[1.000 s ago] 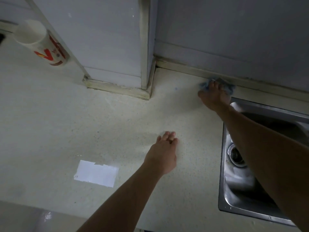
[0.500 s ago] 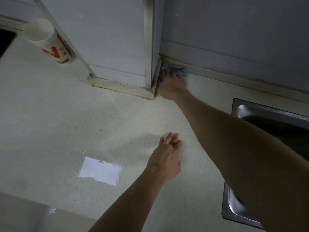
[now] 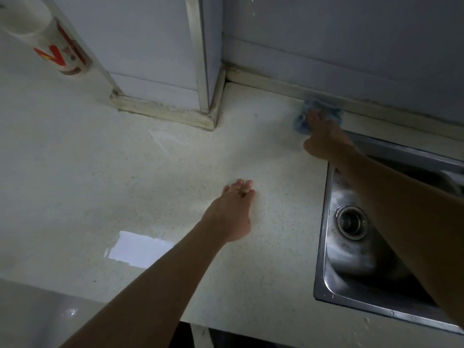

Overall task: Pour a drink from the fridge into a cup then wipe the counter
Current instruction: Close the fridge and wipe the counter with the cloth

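My right hand presses a blue cloth flat on the pale speckled counter, at the back edge by the wall, just behind the sink. My fingers cover most of the cloth. My left hand rests palm down on the counter's middle, fingers together, holding nothing. A white paper cup with red lettering stands at the far left, near the wall; I cannot see into it.
A steel sink with a round drain is set into the counter on the right, under my right forearm. A wall column juts onto the counter at the back. A bright window reflection and wet streaks show on the surface.
My right hand slid the cloth from the corner beside the column rightward along the back edge to a spot behind the sink. My left hand stayed put.
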The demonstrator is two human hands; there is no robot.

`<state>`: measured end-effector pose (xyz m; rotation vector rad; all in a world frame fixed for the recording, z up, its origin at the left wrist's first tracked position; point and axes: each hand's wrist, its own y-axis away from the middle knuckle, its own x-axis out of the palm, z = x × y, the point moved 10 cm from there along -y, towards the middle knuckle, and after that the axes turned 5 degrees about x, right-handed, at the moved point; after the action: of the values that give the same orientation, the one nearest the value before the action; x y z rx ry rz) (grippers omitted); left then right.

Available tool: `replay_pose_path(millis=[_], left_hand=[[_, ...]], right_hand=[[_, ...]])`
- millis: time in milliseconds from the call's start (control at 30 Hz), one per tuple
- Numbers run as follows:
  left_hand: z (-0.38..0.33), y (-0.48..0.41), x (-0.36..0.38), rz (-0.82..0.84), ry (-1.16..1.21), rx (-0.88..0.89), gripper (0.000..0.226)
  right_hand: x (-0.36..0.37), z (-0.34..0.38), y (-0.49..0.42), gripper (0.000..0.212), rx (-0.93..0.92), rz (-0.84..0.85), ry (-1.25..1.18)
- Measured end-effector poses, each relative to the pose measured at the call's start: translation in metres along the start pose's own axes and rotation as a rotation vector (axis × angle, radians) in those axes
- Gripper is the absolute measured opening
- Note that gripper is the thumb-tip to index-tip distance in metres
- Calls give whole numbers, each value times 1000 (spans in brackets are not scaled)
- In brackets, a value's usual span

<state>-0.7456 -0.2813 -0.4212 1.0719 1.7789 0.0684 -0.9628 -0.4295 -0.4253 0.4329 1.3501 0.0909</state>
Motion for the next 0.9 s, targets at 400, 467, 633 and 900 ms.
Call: replay_pose_path(millis=[400,467,633,900], left_hand=[[1,1,-2,-46,21,4,71],[0,2,-4,-55,4,11,70],[-1,6,-7,-109,-35,-20,58],[-2,3,-4,-34,48,11,74]], right_hand=[[30,112,10,76,66,-43,-76],[41,153,15,82,-7,-8,-62],[53,200,25,88,-174,-35,44],[22,95,63,79,-157,-132,4]])
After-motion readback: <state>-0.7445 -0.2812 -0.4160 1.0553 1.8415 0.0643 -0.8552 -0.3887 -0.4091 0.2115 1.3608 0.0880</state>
